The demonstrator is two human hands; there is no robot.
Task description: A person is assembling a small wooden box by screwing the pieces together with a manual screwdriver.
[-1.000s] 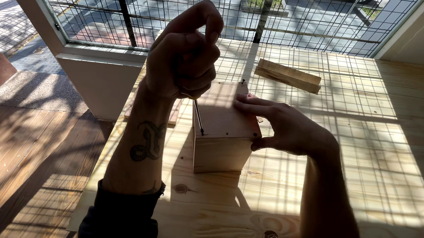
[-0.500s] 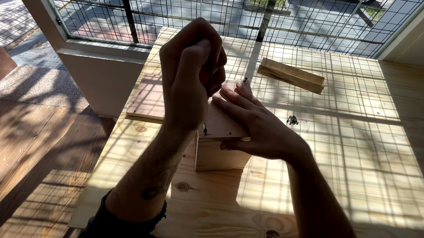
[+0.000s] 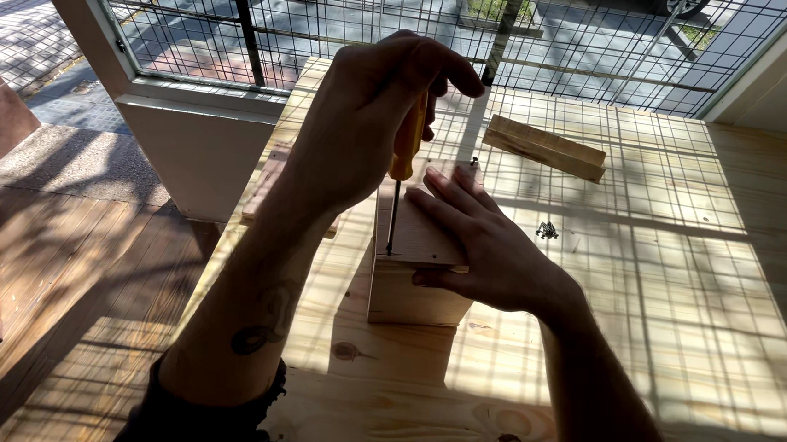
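Pine counter (image 3: 684, 297) carries one wooden box (image 3: 412, 287); left grip (image 3: 362, 136) closed around one yellow screwdriver (image 3: 405, 153), right grip (image 3: 484, 246) flat, open, pressing its lid

Packages: none seen | Labels: none seen | Signs: none seen | Screens: none seen | Checked: area about the fingers, bench surface, window side – no such item in view
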